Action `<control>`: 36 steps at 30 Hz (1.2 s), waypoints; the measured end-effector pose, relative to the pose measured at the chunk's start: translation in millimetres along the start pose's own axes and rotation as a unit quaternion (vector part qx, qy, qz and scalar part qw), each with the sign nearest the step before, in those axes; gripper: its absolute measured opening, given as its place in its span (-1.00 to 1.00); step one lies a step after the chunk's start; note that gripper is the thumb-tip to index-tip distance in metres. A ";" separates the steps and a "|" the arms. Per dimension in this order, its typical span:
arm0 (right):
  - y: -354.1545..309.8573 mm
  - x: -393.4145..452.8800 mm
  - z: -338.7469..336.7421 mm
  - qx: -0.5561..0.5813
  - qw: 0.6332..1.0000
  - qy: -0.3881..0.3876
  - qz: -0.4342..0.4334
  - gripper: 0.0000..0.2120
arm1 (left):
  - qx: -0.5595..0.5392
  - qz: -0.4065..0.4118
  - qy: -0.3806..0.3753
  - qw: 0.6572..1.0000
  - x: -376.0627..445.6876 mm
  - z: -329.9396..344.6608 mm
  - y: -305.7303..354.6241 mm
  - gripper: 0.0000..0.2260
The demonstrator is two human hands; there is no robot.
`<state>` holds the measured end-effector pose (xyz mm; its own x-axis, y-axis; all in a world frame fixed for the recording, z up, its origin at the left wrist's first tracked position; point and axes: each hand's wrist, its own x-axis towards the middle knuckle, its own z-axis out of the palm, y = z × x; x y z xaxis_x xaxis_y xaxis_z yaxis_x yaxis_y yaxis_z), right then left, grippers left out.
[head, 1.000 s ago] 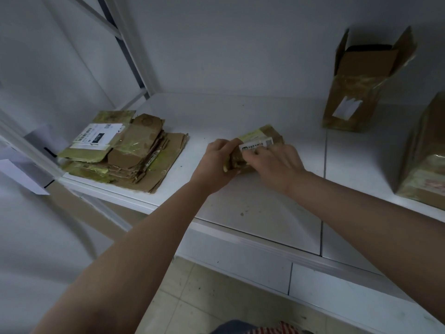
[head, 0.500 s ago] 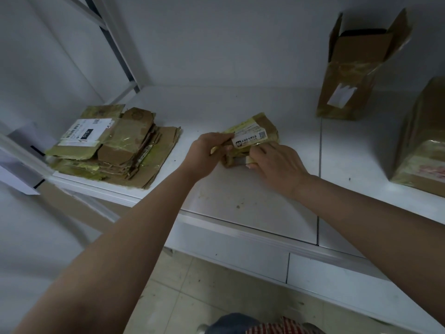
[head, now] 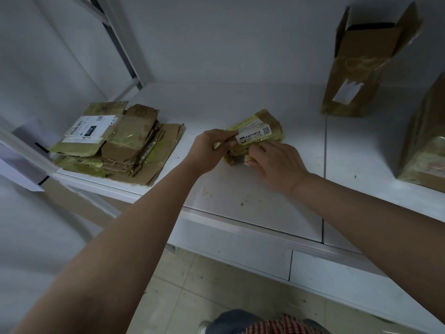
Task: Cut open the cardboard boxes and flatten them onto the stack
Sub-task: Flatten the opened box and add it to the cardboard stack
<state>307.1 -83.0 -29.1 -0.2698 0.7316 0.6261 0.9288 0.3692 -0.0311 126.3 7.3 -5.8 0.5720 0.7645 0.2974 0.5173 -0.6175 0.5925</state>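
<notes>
Left hand [head: 209, 150] pinches the small taped box [head: 258, 133] at its label edge, right hand [head: 277, 162] grips its near side, flattened stack [head: 120, 143] lying apart on the shelf [head: 240, 201].

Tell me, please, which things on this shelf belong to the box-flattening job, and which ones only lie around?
Belong to the job:
small box, held by left hand and right hand
stack of flattened cardboard
open box at back
taped box at right edge

Only lying around:
white paper beside the shelf
</notes>
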 end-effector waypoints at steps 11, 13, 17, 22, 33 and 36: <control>5.8 -1.6 1.1 0.006 1.000 0.004 -0.011 -0.80 | 0.003 0.004 0.004 1.000 -0.2 0.3 -0.3 -0.74; 6.5 -1.6 0.7 0.007 1.000 0.000 -0.016 -0.75 | 0.007 0.000 0.002 1.000 -0.7 0.1 -0.1 -0.74; 7.3 -0.2 -0.4 0.005 1.000 0.003 -0.013 -0.75 | 0.011 0.005 -0.001 1.000 -1.1 0.5 0.2 -0.74; -1.2 5.4 2.2 -0.006 1.000 -0.010 0.000 -0.76 | 0.007 -0.009 0.005 1.000 -1.7 1.2 1.3 -0.74; -10.3 9.0 3.0 0.004 0.999 -0.038 0.034 -0.79 | 0.010 -0.028 0.024 0.999 -1.7 6.2 -1.9 -0.74; -5.8 6.8 0.6 0.004 0.997 -0.053 0.051 -0.79 | 0.019 -0.011 0.025 0.999 -1.5 5.8 -1.8 -0.75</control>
<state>299.7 -79.8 -25.1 -0.1999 0.8216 0.5338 0.9510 0.2938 -0.0961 128.2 6.2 -11.7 0.5272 0.7863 0.3221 0.5548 -0.6057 0.5704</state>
